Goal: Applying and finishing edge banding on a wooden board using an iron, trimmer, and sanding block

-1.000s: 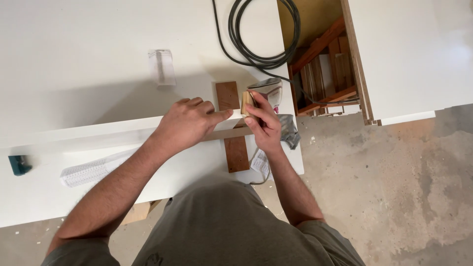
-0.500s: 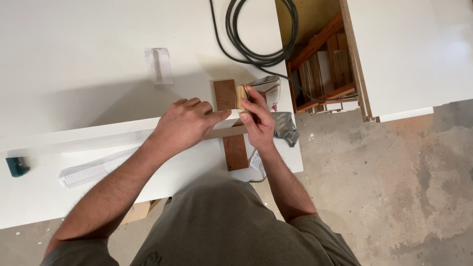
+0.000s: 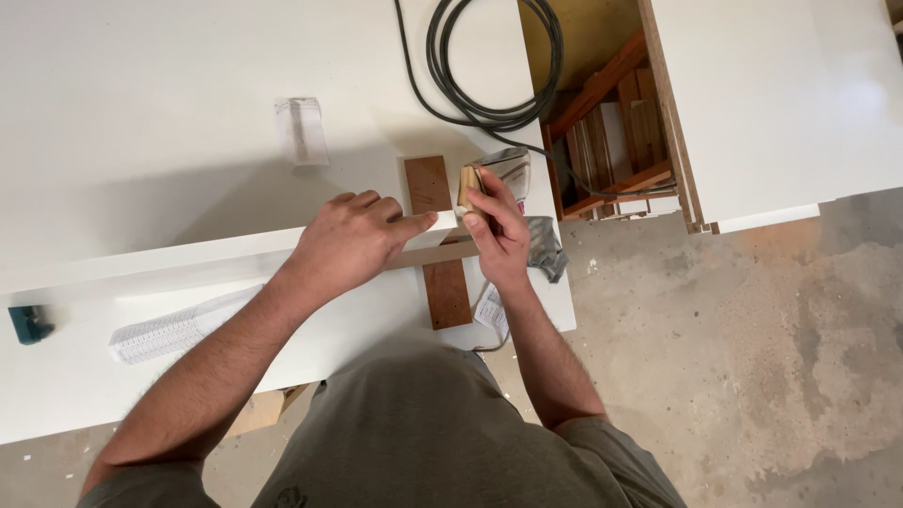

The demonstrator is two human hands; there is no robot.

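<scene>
My left hand [image 3: 353, 240] presses flat on a long white board [image 3: 141, 268] that lies across the white table, its index finger stretched toward the board's right end. My right hand [image 3: 496, 226] grips a small tan wooden block [image 3: 467, 186] against that end of the board. Under the board's end lies a brown wooden plank [image 3: 442, 282], running away from me. The board's brown edge [image 3: 433, 255] shows between my hands.
A coiled black cable [image 3: 489, 66] lies at the table's far side. A clear plastic packet [image 3: 301, 130], a white strip [image 3: 174, 327], a teal tool [image 3: 28, 325], grey crumpled wrapping [image 3: 546, 246], a wood-filled gap [image 3: 611, 122] between tables, concrete floor [image 3: 752, 357].
My right hand has shifted slightly left and away with the tan block. My left hand stays pressed on the board.
</scene>
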